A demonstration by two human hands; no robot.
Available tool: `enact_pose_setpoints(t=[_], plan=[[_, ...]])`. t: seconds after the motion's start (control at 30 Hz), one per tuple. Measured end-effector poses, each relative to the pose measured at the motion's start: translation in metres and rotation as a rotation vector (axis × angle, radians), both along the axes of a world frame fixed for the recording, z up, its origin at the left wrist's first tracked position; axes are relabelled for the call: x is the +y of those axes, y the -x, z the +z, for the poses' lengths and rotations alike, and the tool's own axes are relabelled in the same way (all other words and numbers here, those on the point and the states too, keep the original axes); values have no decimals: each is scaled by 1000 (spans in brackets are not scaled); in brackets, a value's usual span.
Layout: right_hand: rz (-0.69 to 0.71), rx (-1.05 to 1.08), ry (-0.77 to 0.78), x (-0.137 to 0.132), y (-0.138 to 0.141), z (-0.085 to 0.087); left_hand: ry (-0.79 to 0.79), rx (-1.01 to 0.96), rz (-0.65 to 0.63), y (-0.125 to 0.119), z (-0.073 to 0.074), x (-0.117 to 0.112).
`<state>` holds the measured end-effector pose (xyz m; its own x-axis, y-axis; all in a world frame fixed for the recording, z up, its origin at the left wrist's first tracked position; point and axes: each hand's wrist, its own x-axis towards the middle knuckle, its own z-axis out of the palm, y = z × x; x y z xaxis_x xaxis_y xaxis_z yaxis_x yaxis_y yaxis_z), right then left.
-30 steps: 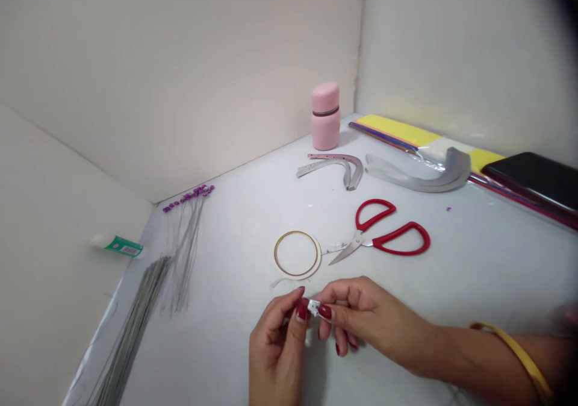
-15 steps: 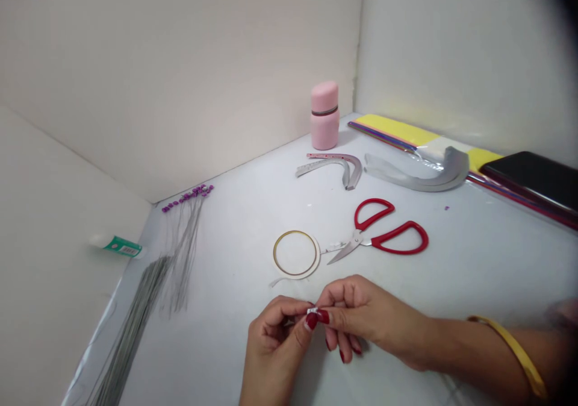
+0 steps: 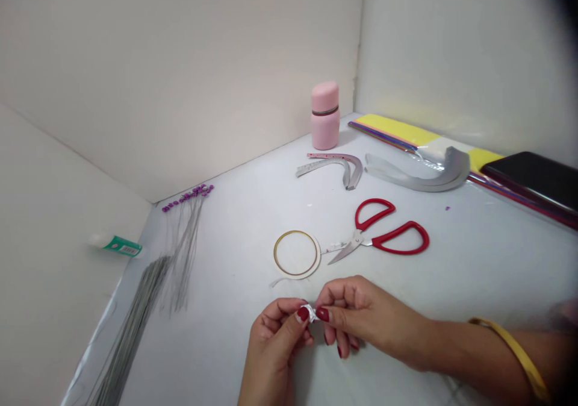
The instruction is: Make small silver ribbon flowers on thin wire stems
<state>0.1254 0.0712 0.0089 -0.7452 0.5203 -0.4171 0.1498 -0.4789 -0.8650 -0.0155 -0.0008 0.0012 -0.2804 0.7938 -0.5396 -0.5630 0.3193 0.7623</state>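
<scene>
The left hand [image 3: 275, 340] and the right hand [image 3: 374, 318] both pinch one small, bumpy white piece [image 3: 311, 314].
The left thumb and pointing finger are squeezed together on one side of it, and the right thumb and finger are closed on the other side; I can't tell what it is made of. It is up in front of a flat, round white roll with a thin gold inner edge [image 3: 318, 255]. Near that lie metal scissors with smooth, loopy red handles [image 3: 357, 237]. A bundle of thin, straight gray wires [image 3: 138, 321] lies off to the left.
</scene>
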Motion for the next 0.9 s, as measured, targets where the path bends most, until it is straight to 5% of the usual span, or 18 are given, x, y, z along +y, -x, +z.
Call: enact_pose_setpoints(t=[0.53,0.9], plan=[[-13,-3,-112,-2,-1,-2,8,133,-100,2,8,2],[-19,-3,-110,-2,-1,-3,-57,270,-57,-1,7,0]])
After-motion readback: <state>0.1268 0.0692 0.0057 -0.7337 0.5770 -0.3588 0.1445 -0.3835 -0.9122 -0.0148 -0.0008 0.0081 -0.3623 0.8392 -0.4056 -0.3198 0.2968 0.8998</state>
